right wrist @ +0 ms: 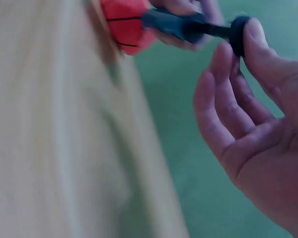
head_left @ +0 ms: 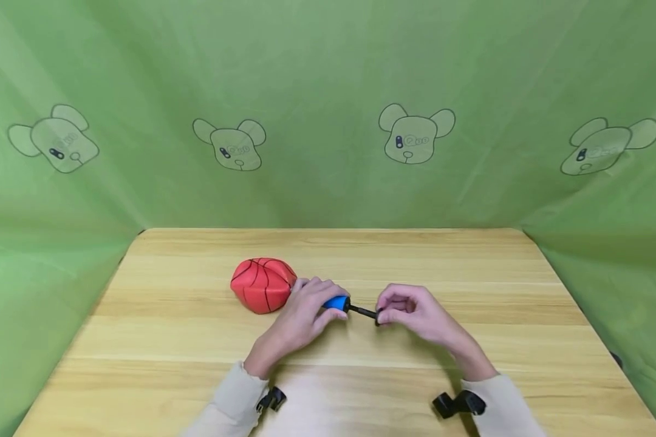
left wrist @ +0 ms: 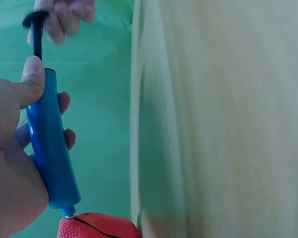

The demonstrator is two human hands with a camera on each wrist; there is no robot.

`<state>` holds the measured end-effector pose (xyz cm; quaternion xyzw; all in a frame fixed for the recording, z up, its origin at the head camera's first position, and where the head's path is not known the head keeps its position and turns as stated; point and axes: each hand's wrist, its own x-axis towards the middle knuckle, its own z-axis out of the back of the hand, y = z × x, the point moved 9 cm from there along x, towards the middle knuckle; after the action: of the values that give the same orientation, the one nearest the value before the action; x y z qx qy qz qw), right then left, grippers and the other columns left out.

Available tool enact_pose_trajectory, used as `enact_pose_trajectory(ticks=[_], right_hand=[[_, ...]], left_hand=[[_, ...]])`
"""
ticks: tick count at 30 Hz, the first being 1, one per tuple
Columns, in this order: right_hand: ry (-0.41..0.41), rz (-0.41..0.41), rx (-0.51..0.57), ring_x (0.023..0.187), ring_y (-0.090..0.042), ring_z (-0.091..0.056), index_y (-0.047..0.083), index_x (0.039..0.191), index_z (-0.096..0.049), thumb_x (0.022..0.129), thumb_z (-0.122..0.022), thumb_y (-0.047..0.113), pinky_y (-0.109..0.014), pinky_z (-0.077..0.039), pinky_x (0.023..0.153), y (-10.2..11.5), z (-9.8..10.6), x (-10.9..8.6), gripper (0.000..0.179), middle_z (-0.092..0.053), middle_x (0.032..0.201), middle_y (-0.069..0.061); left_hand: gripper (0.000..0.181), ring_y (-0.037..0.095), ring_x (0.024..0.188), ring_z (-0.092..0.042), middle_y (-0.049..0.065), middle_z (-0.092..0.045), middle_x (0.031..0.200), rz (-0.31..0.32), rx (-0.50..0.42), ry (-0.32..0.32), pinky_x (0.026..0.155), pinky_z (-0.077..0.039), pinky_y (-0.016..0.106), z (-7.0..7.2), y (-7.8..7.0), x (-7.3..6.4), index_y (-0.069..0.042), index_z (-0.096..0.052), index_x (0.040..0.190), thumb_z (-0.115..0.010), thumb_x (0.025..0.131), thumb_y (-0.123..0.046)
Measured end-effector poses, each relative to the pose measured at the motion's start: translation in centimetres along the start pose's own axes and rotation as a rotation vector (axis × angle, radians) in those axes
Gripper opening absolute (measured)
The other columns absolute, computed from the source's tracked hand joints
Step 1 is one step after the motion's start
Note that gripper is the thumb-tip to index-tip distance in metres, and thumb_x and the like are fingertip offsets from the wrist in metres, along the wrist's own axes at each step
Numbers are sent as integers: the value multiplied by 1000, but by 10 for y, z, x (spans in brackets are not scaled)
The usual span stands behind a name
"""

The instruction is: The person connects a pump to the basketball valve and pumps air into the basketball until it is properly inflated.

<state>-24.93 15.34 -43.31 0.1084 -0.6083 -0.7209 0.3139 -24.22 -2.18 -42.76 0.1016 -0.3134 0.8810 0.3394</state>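
Over the wooden tabletop, a blue pump lies with its tip at a dented red ball, apparently inserted, though the contact point is hard to make out. The left hand grips the pump around its body; the right hand pinches the black handle, a length of rod showing between. Behind hangs green cloth printed with animal faces.

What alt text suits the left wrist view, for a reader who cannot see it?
A left hand grips a blue hand pump whose lower end meets a red ball, partly in view. At the top, the blurred right hand holds the pump's black handle; a wooden tabletop fills the right side.
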Motion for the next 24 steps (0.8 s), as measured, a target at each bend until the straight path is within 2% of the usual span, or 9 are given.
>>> enact_pose_trajectory(ticks=[5, 8, 10, 14, 17, 21, 24], right_hand=[[-29, -72, 47, 83, -32, -74, -5, 104, -66, 94, -72, 1, -40, -60, 75, -14, -14, 11, 13, -71, 94, -17], [-19, -78, 73, 82, -43, -72, -6, 105, -65, 95, -70, 0, -44, -60, 74, -13, -18, 12, 13, -71, 94, -19], [-12, -75, 68, 82, -45, -71, -5, 105, -66, 95, -70, -1, -44, -60, 74, -9, -18, 12, 11, -72, 94, -18], [42, -33, 56, 83, -37, -73, -3, 103, -67, 96, -68, -3, -44, -60, 75, 2, -13, 10, 7, -71, 93, -17], [91, 7, 65, 83, -29, -74, -4, 102, -66, 95, -67, -7, -44, -60, 76, 12, -4, 3, 8, -71, 93, -16], [100, 25, 72, 82, -22, -73, -1, 100, -67, 91, -68, -12, -37, -60, 74, 27, 14, -12, 14, -71, 94, -11], [96, 19, 64, 82, -19, -72, 2, 98, -67, 89, -70, -13, -34, -59, 73, 30, 20, -19, 17, -71, 94, -10]], left_hand=[[29, 11, 97, -54, -8, -70, 113, 13, -29, 20, 95, -36, 40, -7, -1, 0, -21, -69, 120, -75, 93, -31], [30, 10, 100, -55, -8, -69, 117, 20, -66, 39, 96, -35, 38, -6, 1, -1, -22, -68, 122, -75, 94, -30], [31, 8, 103, -55, -9, -69, 119, 20, -103, 56, 97, -34, 38, -4, 2, -2, -23, -67, 125, -73, 96, -31], [28, 6, 105, -54, -11, -67, 120, 4, -163, 75, 97, -34, 37, 0, 3, -4, -24, -65, 126, -66, 100, -34], [25, 6, 103, -54, -13, -67, 117, -4, -176, 58, 96, -34, 39, 6, 4, -3, -24, -65, 123, -66, 101, -35], [23, 7, 99, -53, -14, -67, 113, 6, -183, 28, 97, -34, 41, 14, 8, -2, -23, -66, 119, -70, 99, -32], [24, 8, 99, -53, -12, -68, 114, 10, -174, 38, 98, -34, 41, 13, 9, -1, -22, -66, 119, -71, 98, -30]])
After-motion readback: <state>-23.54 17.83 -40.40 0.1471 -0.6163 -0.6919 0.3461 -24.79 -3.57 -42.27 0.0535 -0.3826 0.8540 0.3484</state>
